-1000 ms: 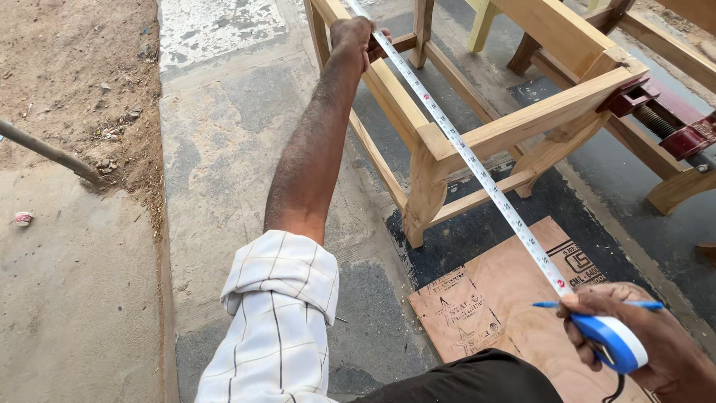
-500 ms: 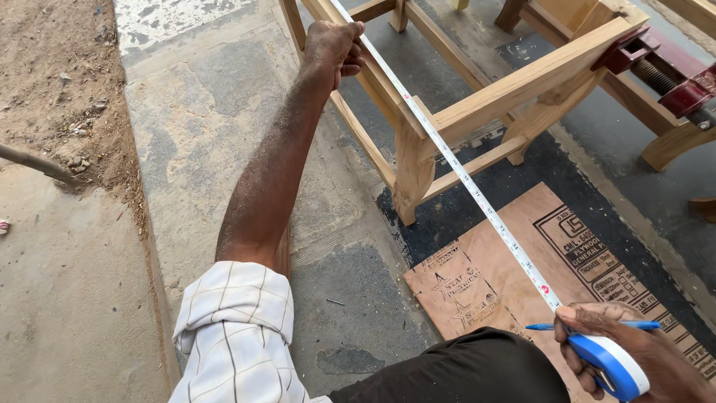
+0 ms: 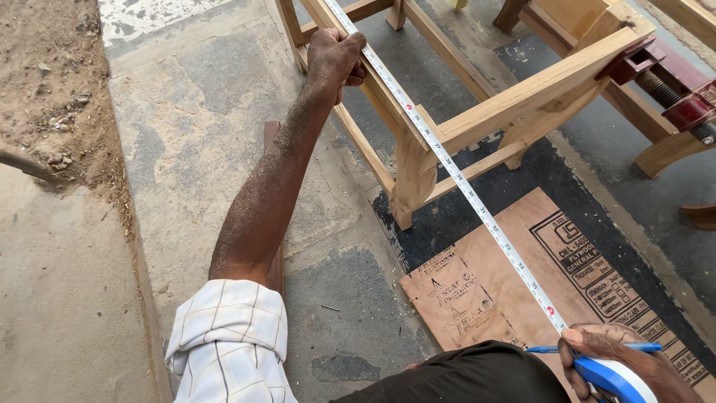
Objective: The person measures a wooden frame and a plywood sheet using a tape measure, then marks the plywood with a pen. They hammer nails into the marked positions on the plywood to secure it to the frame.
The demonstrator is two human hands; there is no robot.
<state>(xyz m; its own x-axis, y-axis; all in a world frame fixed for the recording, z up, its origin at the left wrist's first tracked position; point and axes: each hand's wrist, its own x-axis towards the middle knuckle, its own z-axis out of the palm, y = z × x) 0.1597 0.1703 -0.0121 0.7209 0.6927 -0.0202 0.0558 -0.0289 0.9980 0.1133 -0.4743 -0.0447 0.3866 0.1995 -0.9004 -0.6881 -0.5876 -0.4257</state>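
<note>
Bare dirt (image 3: 52,82) runs along the left edge of the concrete floor (image 3: 194,149), with a few small stones in it. A checked sleeve (image 3: 227,347) is rolled above the elbow of the outstretched left arm. The left hand (image 3: 335,58) is closed over a rail of the wooden frame (image 3: 514,97) near the floor's far edge, pinning the end of the tape (image 3: 462,186) against the wood; the tape tip itself is hidden under the fingers. The tape runs taut and straight from there, crossing the frame's leg and lower rail, then passing over a plywood sheet (image 3: 477,291) that lies flat on a dark mat (image 3: 582,209) at the near right part of the floor. The right hand (image 3: 619,362), at the near right corner, grips the blue and white tape case (image 3: 615,377), thumb pressed at the point where the tape enters it, and also holds a blue pen (image 3: 597,348) lying crosswise under the fingers. A red clamp (image 3: 671,89) is fixed on the frame at the far right edge.
</note>
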